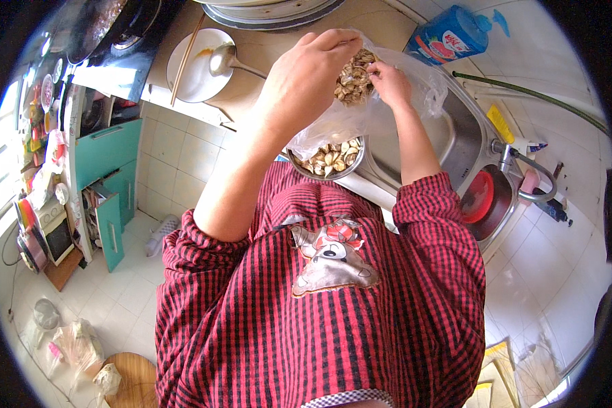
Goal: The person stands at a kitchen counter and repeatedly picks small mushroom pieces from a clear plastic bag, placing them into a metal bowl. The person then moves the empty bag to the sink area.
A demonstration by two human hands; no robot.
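A clear plastic bag (421,76) holds a heap of small brown clove-like pieces (354,84), and hangs over the counter and sink edge in front of me. My left hand (313,69) grips the bag's upper left side, its fingertips partly hidden behind the knuckles. At the right edge of the heap, my right hand (391,84) has thumb and fingers drawn together; whether they pinch the bag or a piece cannot be made out. Below the bag, close to my body, a round metal bowl (312,175) contains unpeeled garlic cloves (331,159). Part of the bag drapes over its rim.
Left on the counter, a white bowl (181,66) holds a metal ladle (223,60), with chopsticks (187,58) across it. A blue pump bottle (446,38) stands behind the sink (464,127). A red basin (478,196) sits by the faucet (538,178). One teal cabinet door (109,232) hangs open.
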